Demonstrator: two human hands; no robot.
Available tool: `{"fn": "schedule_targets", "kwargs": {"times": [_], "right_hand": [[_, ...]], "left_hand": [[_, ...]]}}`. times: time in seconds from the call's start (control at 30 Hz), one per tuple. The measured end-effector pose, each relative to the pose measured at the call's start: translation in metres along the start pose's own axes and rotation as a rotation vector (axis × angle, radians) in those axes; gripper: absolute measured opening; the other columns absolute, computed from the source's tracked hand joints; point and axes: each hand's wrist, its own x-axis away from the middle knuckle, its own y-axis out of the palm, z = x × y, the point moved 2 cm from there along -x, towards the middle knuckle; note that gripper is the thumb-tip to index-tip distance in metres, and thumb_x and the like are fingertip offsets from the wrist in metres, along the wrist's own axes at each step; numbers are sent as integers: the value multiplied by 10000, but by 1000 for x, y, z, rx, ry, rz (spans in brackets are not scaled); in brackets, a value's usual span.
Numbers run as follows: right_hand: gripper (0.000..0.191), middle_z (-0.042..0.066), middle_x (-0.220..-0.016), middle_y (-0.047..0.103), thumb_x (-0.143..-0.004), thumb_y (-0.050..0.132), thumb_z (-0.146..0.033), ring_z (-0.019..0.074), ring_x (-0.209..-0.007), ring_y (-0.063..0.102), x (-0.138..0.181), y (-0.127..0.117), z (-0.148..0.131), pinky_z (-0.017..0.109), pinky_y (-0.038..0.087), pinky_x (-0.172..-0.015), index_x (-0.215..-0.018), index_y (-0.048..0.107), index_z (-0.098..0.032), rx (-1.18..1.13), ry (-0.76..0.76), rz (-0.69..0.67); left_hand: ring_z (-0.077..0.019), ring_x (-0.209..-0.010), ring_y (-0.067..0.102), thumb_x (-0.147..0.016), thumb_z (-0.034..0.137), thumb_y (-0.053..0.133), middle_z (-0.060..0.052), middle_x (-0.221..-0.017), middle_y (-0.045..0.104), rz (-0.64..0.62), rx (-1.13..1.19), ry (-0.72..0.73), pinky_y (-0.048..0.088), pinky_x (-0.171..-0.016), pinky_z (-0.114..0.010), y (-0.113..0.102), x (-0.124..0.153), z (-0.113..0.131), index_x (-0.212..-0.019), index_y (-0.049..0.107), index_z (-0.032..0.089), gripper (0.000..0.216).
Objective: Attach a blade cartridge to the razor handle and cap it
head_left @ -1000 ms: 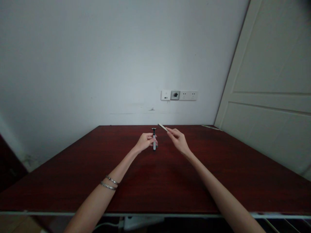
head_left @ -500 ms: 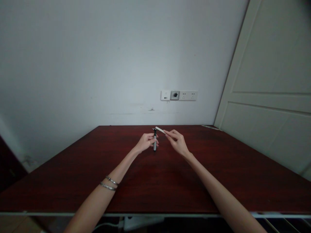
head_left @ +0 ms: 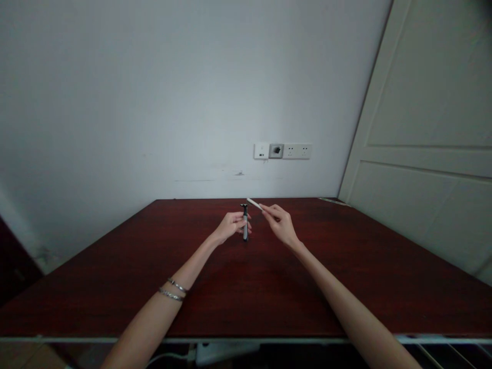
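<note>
1. Razor (head_left: 245,233) sits in the left hand (head_left: 229,225), roughly mid-view, over the far part of the dark red tabletop (head_left: 246,287). Whether its lower end touches the wood cannot be told.
2. That left grip is closed around the grey-and-black handle, thumb on the near side, some fingertips showing past the right edge.
3. Long axis of the razor: close to vertical in the view, dark head at the top, handle end below, nearest the person.
4. Pinched between thumb and fingers of the right hand (head_left: 282,224) is a slim white stick (head_left: 254,204); its exact kind is too small to tell.
5. Key relation: the stick slants up and leftward from the right grip, its free tip just beside the razor head, slightly above and to the right. Contact between tip and head cannot be made out.
6. Nearer hand: the left, holding the razor itself; the right lies off to the razor's right, with a gap between its fingers and the handle that the stick spans above.
</note>
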Motion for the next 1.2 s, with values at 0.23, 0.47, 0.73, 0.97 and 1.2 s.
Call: {"fn": "schedule_targets", "kwargs": {"times": [0.23,0.47,0.73,0.97,1.2], "right_hand": [[305,36,-788,584,-864,476,-290,138,-685,546,0,-3,-4,265,445,-643,-1128,627,-257,68,-77,-30],[308,41,-820,586,-854,495,-284,129,-671,547,4,-1,-1,246,453,-630,-1135,622,-284,166,-76,-31],[322,45,-844,576,-863,479,-278,124,-672,546,3,-6,2,230,443,-606,-1158,606,-292,256,-74,33],[323,43,-847,584,-866,473,-265,108,-649,539,2,-9,2,210,432,-588,-1160,606,-283,277,-118,17],[317,41,-854,589,-865,478,-266,108,-657,546,2,-11,2,201,417,-574,-1151,611,-299,375,-101,18]], "left_hand": [[-153,-651,636,-754,291,600,-72,-771,635,-20,44,-26,490,-614,-275,3,0,-2,-922,541,111,253],[-161,-638,638,-746,300,600,-68,-747,627,-47,27,-40,484,-595,-270,4,2,1,-902,540,112,251],[-168,-641,644,-745,274,586,-78,-763,635,-48,-15,-12,494,-585,-273,1,0,-2,-911,543,114,235],[-187,-654,654,-715,251,613,-91,-757,662,31,-56,1,518,-593,-302,-6,-3,-8,-894,578,102,236],[-169,-607,634,-651,257,673,-81,-727,690,256,-293,9,476,-493,-235,-10,-10,-16,-874,672,102,271]]}}
